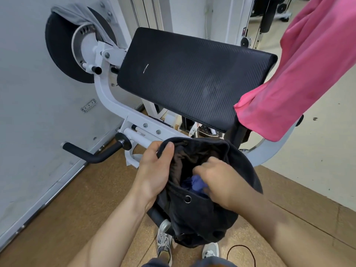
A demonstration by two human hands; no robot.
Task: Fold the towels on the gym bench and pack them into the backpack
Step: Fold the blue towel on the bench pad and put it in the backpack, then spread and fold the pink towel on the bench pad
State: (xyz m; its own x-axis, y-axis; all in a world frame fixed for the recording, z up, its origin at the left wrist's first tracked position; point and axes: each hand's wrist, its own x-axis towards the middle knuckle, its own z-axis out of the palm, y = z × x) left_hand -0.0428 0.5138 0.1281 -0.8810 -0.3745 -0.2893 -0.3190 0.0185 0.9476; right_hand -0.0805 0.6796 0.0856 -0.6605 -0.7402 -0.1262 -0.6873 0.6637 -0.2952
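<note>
Both forearms reach down to the black backpack (202,209): the packing step is in hand.
The left hand (154,170) grips the bag's rim and holds the mouth open; the right hand (217,180), fingers curled, pushes a blue towel (196,183) inside. Next, I judge, comes the pink towel (300,74), hanging beside the tabletop (192,78), then the grey towel (77,14) on the wheel.

bench pad (194,79) top bare and reachable, pink towel (300,74) draping its right end, backpack (208,209) mouth filled by both hands
</note>
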